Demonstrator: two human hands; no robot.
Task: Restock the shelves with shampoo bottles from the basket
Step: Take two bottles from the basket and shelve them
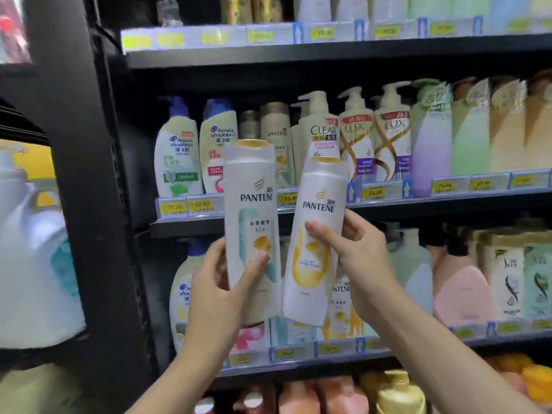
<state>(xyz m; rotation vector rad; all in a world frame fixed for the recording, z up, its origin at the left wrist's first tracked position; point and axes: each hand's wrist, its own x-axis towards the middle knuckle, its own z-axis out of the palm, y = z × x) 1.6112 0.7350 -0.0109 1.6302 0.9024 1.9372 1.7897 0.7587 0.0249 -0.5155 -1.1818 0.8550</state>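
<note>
Dark shop shelving (98, 174) is filling everything ahead of me, and its middle shelf (418, 206), edged with yellow price tags, is running across just above my hands. Along it the stock is standing upright in a row: two Head & Shoulders bottles (179, 150) at the left, then a shelved Pantene bottle (276, 138), a Clear pump bottle (321, 127) and two Lux pump bottles (373, 130) to its right. The basket is not showing anywhere. My left hand (215, 294) is wrapping round the lower half of the teal-label Pantene bottle (252, 198), thumb lying across its front, and I am holding it close to upright, gold cap up. My right hand (358, 252) is gripping the yellow-label Pantene bottle (316, 204) around its middle, thumb pressing the label. Its long axis is leaning, cap tipped to the right and base almost meeting the other bottle. What I am weighing is the slot: the matching Pantene facing is lying up and beyond both caps, between them as I am seeing it, so each bottle is needing to rise over the price rail and go back. I am judging the left one better lined up. The right one's cap is sitting in front of the Clear pump bottle, whose tall pump is looking likely to catch it.
</note>
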